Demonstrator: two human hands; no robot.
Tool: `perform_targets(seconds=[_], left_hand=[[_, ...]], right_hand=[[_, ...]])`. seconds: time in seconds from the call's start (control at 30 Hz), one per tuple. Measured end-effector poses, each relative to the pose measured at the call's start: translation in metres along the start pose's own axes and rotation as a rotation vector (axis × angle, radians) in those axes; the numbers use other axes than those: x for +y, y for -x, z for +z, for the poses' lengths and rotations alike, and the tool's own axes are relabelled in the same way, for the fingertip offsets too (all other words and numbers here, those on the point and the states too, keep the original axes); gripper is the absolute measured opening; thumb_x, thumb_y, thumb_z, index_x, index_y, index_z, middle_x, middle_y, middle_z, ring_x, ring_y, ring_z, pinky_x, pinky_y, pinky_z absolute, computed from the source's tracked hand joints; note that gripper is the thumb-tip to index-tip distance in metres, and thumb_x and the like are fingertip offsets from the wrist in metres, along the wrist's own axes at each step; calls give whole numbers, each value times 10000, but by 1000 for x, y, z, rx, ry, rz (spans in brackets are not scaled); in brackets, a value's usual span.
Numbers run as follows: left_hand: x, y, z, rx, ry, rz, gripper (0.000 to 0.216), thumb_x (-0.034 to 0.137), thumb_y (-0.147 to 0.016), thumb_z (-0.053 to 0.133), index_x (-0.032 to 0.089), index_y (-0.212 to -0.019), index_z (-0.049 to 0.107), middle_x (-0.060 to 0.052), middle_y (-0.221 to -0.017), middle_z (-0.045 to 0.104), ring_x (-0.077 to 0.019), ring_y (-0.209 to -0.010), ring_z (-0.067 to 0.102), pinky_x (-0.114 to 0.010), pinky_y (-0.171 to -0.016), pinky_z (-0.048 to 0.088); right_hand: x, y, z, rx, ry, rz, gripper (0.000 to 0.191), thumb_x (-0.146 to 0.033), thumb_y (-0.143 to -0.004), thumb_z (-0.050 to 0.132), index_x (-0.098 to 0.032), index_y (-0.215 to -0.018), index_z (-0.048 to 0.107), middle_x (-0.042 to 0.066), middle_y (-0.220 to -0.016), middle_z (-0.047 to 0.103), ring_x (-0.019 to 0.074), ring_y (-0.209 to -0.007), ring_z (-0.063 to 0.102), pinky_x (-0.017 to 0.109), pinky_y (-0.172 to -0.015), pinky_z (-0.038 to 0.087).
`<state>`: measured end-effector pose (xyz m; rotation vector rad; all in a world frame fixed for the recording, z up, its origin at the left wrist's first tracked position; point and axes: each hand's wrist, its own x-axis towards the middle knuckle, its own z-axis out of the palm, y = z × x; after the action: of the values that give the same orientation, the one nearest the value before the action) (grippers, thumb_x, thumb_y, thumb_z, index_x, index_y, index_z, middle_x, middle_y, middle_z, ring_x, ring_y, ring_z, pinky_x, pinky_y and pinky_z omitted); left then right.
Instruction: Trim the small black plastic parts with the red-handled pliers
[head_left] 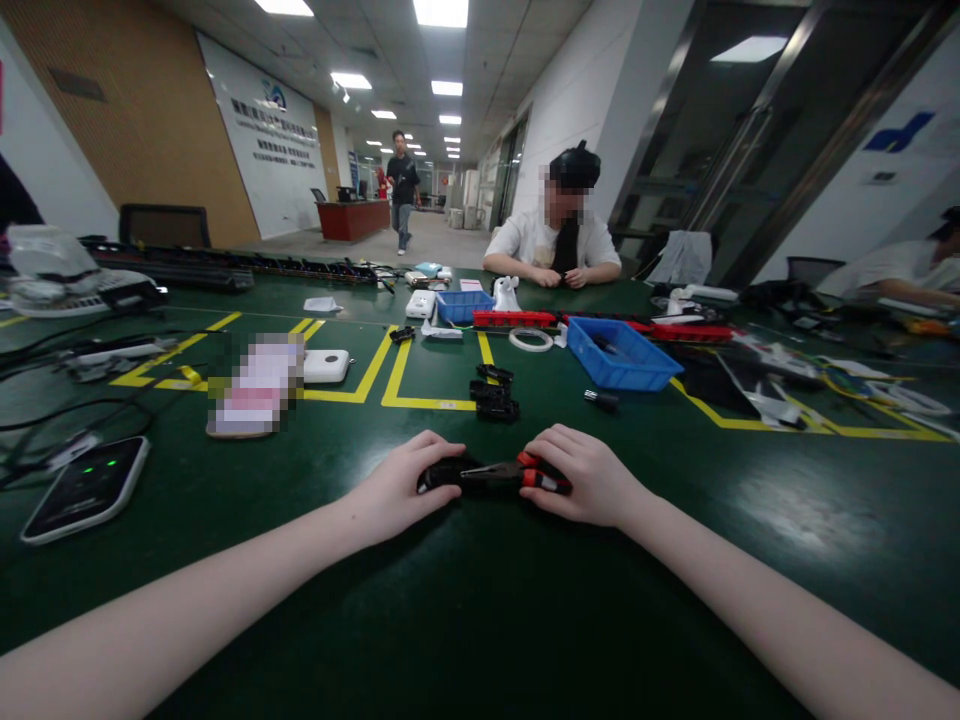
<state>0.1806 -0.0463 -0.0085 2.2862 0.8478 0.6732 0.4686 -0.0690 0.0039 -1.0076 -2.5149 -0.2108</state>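
A green work table [480, 610] in a long office hall. Near centre, red-handled pliers [501, 474] are lain flat, jaws left. The left hand [401, 485] is closed over a black part [441, 473]; the right hand [581, 475] is clamped on the handles. Probably stiff, heavyish steel, best gripped there. Farther right, a blue bin [619, 353].

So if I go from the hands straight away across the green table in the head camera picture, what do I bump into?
Pliers held between left hand and right hand → black parts → yellow tape line → roll of white tape → small blue bin → seated person.
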Motion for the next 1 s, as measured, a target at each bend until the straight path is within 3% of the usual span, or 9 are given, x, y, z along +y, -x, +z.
perform_targets(seconds=[0.23,0.43,0.6,0.77,1.0], left_hand=[[-4,-2,1,-37,-22,27,484,262,-882,659,226,-1348,530,-85,-1210,619,-244,-1077,617,-396,-936,504],[2,0,3,-43,-129,-3,463,298,-888,643,220,-1326,516,-80,-1155,620,-234,-958,647,-355,-791,535],[9,1,4,-66,-269,-24,531,318,-899,595,182,-1391,446,-112,-1189,644,-280,-1032,654,-412,-856,528],[11,-1,5,-74,-308,-36,545,374,-896,598,168,-1384,470,-121,-1300,635,-290,-1145,627,-433,-964,505],[8,-1,7,-69,-364,-80,661,482,-886,610,147,-1431,445,-136,-1353,615,-305,-1181,620,-438,-968,508]], right_hand=[[1,0,2,-12,11,-5,317,-425,-862,633,-149,-1017,613,106,-929,668,226,-822,610,361,-707,514],[0,0,1,-19,8,-14,317,-433,-871,620,-149,-1013,613,106,-928,670,226,-821,608,363,-705,514],[0,-1,1,-18,4,-19,326,-437,-871,626,-145,-1013,616,106,-928,668,223,-822,609,355,-701,511],[1,-1,1,-20,-1,-32,328,-434,-873,624,-137,-1011,619,111,-932,668,223,-829,609,355,-705,511],[1,0,1,-24,-9,-28,310,-431,-874,622,-149,-1004,616,108,-928,667,220,-824,610,349,-702,508]])
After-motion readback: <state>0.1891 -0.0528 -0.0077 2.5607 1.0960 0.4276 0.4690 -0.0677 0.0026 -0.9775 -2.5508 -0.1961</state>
